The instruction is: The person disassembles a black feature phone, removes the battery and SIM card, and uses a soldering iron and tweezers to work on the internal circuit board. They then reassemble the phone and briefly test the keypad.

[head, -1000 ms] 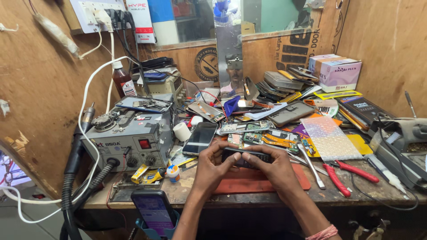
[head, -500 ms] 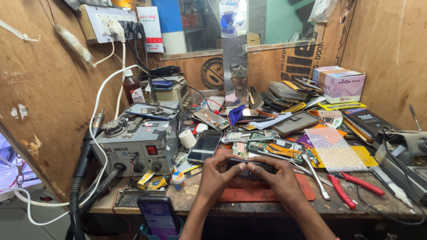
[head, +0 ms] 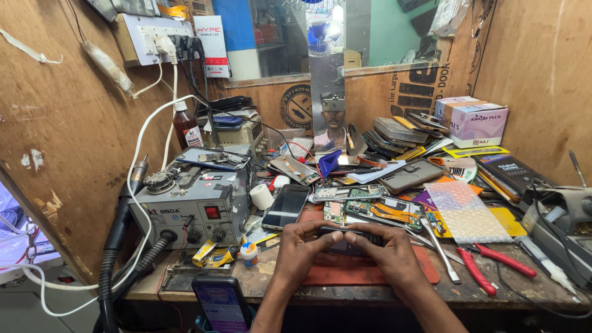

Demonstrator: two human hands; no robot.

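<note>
Both of my hands hold a small dark phone (head: 343, 242) between them, low over a red mat (head: 320, 271) near the front edge of the wooden bench. My left hand (head: 299, 248) grips its left end and my right hand (head: 385, 250) its right end, thumbs pressing on top. Most of the phone is hidden by my fingers. Just beyond it lie an opened phone with green circuit boards (head: 376, 208) and a black phone (head: 286, 207) lying flat.
A grey rework station (head: 188, 209) with black hoses stands at the left. Red-handled pliers (head: 487, 265), tweezers (head: 441, 250) and bubble wrap (head: 462, 213) lie at the right. Stacked phones and boxes (head: 478, 123) crowd the back. A lit phone (head: 222, 302) sits at the front edge.
The view has shifted slightly lower and closer. My hands stay on the small phone over the red mat, with only small finger movements.
</note>
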